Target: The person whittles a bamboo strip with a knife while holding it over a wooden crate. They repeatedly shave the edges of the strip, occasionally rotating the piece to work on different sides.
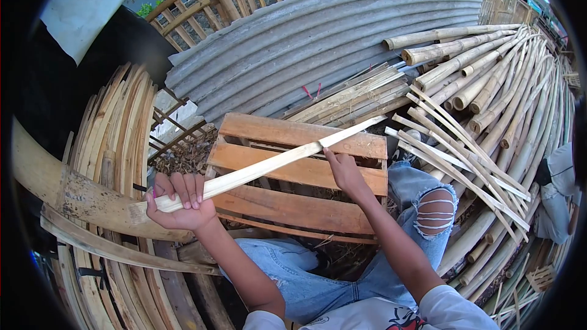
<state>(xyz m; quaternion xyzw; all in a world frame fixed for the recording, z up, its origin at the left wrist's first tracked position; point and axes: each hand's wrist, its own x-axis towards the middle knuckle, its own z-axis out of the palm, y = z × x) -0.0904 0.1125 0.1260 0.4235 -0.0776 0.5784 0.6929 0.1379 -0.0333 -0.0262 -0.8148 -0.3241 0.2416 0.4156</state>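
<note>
A long pale split bamboo strip point(263, 168) slants up to the right across the wooden slat bench point(287, 208). My left hand point(183, 200) is closed around the strip's lower left end, fingers wrapped over the top. At the strip's lower edge, past its middle, is my right hand point(345, 174), its fingers curled and one fingertip right beside a dark band on the strip. What this hand grips is mostly hidden, and I cannot tell what it is. The strip's far end reaches beyond the right hand, over the bench's back corner.
Split bamboo strips point(458, 159) lie fanned out right of the bench. Bamboo poles point(452, 52) fill the right side. Stacked slats point(113, 128) and a thick bamboo pole point(85, 198) are at left. Corrugated sheeting point(318, 36) stands behind. Another person point(556, 189) is at far right.
</note>
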